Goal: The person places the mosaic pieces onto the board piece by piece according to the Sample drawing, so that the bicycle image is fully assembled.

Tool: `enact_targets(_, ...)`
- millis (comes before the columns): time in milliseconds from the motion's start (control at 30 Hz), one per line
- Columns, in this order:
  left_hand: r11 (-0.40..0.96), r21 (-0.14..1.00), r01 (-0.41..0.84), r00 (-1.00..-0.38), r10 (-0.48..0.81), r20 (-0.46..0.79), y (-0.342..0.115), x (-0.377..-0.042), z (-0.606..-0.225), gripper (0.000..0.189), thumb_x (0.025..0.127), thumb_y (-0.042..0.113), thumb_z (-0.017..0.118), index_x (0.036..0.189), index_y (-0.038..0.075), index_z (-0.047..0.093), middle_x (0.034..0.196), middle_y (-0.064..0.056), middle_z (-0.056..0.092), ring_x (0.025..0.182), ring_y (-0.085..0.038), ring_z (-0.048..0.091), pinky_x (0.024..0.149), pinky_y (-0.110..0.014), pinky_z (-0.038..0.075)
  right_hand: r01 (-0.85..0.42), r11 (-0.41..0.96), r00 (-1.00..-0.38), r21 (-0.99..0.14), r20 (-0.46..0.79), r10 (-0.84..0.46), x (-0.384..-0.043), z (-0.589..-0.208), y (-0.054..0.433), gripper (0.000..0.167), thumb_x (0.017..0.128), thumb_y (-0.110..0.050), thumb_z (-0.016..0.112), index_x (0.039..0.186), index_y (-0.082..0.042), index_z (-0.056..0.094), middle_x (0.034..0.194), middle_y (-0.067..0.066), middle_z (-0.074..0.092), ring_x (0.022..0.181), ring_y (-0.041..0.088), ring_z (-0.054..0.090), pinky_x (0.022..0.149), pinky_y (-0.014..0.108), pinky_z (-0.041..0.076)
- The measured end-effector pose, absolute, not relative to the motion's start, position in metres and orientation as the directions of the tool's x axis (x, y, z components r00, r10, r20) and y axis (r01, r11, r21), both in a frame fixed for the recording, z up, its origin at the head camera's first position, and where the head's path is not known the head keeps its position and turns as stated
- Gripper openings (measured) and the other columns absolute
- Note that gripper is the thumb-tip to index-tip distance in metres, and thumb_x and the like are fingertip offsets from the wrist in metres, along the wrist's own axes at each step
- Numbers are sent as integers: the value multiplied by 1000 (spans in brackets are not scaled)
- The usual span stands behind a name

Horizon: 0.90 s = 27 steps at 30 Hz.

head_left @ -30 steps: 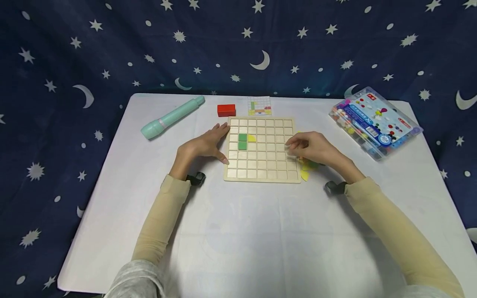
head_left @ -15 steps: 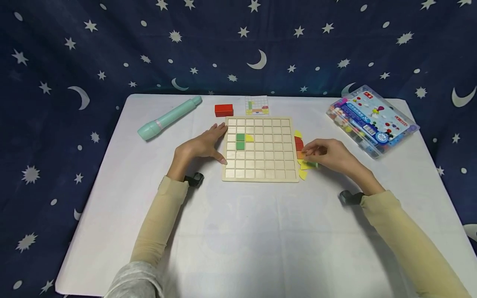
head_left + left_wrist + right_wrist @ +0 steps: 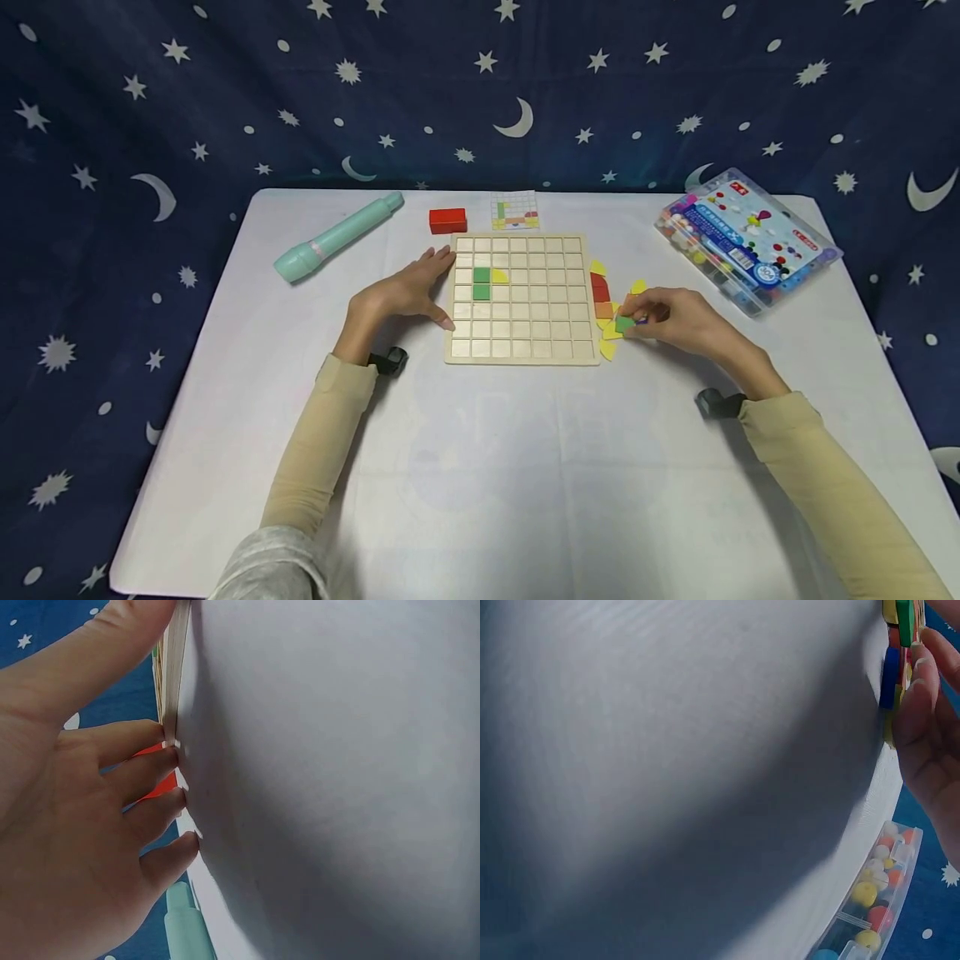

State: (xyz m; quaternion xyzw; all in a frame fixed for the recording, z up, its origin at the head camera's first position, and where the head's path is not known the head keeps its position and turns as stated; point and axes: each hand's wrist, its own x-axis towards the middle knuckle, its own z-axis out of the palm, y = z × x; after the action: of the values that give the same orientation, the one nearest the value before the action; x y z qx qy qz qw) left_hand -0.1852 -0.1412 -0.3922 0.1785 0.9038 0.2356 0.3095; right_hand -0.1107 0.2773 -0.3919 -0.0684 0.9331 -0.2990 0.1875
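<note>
A wooden grid board (image 3: 525, 325) lies flat on the table. Two green square tiles (image 3: 482, 292) and a yellow quarter-round tile (image 3: 499, 277) sit in its upper left cells. My left hand (image 3: 401, 293) rests against the board's left edge, fingers extended and thumb spread, also seen in the left wrist view. Right of the board, my right hand (image 3: 675, 319) pinches a green square tile (image 3: 625, 324) over a small pile. Around it lie yellow tiles (image 3: 608, 350), a red tile (image 3: 600, 288) and an orange tile (image 3: 603, 310). A blue tile (image 3: 889, 678) shows in the right wrist view, partly hidden.
Behind the board are a red block (image 3: 447, 221) and a small pattern card (image 3: 515, 210) with coloured shapes on a grid. A mint-green cylinder (image 3: 337, 237) lies at the back left. At the back right stands a clear plastic case (image 3: 750, 242) with coloured balls inside.
My right hand has moved from above the board's right edge, rightward to the pile, and now pinches a green tile. The left hand has stayed on the board's edge.
</note>
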Motion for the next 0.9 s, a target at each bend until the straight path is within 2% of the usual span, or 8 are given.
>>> enact_targets(567,822,543,174,-747,469,-471,-141,-185,-392,129,72,30,95,167,14,10,175,-3,0,162,-24,-8,130,-50,4,-35,826,-924,-563,-297,-242,-111,-395,274,30,84,-16,86,106,-3,71,92,10,63,86,24,49,70,30,40)
enact_targets(900,820,544,178,-747,473,-468,-141,-185,-392,127,73,29,95,167,13,10,175,-3,0,161,-23,-8,131,-49,5,-18,813,-927,-582,-295,-231,-111,-395,271,29,85,-14,85,107,-3,71,90,10,62,84,25,50,67,27,40)
